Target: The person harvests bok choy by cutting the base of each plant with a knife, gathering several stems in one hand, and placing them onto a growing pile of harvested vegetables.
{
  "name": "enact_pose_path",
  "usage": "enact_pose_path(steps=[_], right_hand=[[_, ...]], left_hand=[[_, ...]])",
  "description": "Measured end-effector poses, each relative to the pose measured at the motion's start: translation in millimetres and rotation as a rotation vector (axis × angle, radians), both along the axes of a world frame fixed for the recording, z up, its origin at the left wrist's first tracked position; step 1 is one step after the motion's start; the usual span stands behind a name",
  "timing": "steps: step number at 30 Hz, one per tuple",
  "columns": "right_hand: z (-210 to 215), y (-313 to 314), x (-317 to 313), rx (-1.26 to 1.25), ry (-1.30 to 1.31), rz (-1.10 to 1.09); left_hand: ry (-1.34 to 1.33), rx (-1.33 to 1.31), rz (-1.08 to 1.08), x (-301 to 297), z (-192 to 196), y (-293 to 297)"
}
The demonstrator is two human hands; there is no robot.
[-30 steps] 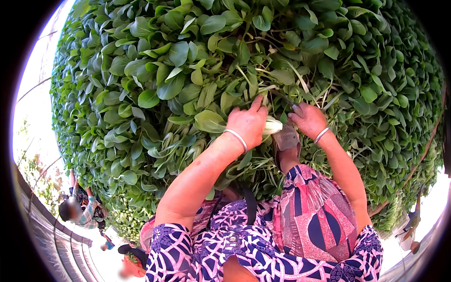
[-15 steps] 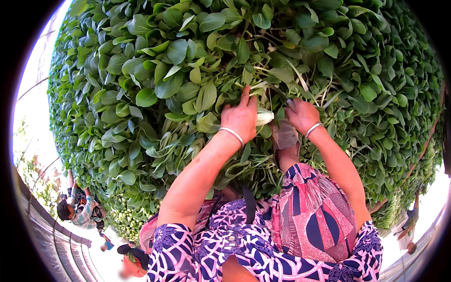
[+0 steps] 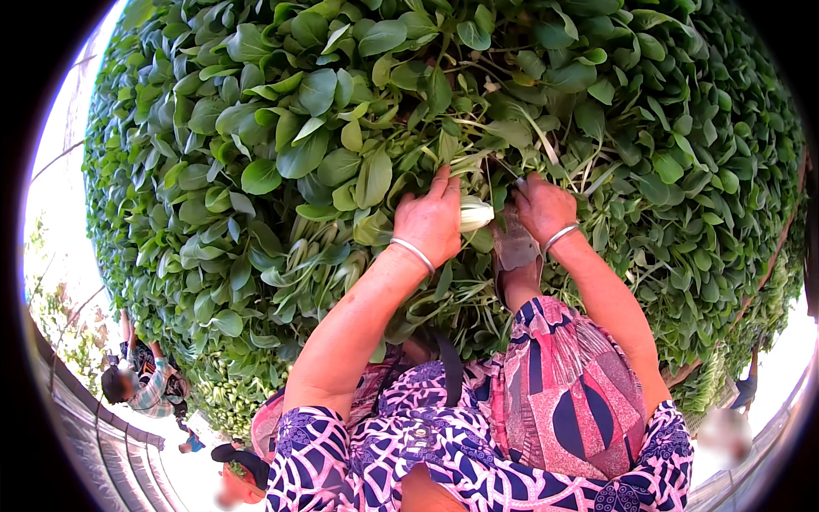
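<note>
Right between the two hands sits a pale white stalk base [image 3: 475, 213] of one leafy plant, poking out of the dense bed of green leafy vegetables [image 3: 281, 154] that fills almost the whole view. The left hand [image 3: 431, 220] lies just left of it, palm down, fingers curled over the leaves and closed on the plant's upper part, with the white base showing at the hand's right edge, touching it. That base runs roughly left to right, its blunt pale end pointing toward the right hand [image 3: 542, 205]. The right hand is just beside it, across a narrow gap, fingers folded down into the stems; something flat and greyish, perhaps a blade [image 3: 516, 247], hangs below its palm, but whether the fingers grip it I cannot tell for sure. Both wrists carry a silver bangle [image 3: 413, 253]. Of the two, the left hand is the one already on the plant. Near the lower left edge, other people crouch well apart from the hands.
</note>
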State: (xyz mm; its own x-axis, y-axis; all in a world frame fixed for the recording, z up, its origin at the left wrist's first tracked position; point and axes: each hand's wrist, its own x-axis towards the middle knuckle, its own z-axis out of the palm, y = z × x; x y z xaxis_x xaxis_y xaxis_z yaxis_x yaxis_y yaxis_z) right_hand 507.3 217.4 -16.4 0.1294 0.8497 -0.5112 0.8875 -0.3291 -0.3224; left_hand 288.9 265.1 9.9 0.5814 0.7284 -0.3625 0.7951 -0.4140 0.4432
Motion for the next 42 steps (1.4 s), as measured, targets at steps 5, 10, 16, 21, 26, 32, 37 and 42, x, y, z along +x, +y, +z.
enact_pose_path(steps=[5,10,16,21,26,32,37,42], right_hand=[[-2,-3,0,-0.008,0.033,-0.054],[-9,0,-1,-0.074,0.059,-0.049],[-7,-5,2,-0.124,0.147,-0.114],[-4,0,3,0.152,0.326,-0.346],[-12,45,-4,0.173,0.562,-0.449],[-41,36,-15,0.026,0.412,-0.296],[-36,38,-33,-0.217,0.920,-0.954],[-7,51,-32,0.001,1.067,-0.959]], left_hand=[[0.068,-0.063,0.007,1,-3,2],[0.115,-0.170,0.036,8,-8,8],[0.017,-0.281,0.136,2,-4,11],[-0.254,-0.379,0.247,-16,-11,20],[-0.339,-0.393,0.266,-23,-15,17],[-0.378,-0.355,0.323,-26,-16,13],[-0.405,-0.385,0.329,-28,-8,10],[-0.508,-0.398,0.390,-36,4,3]])
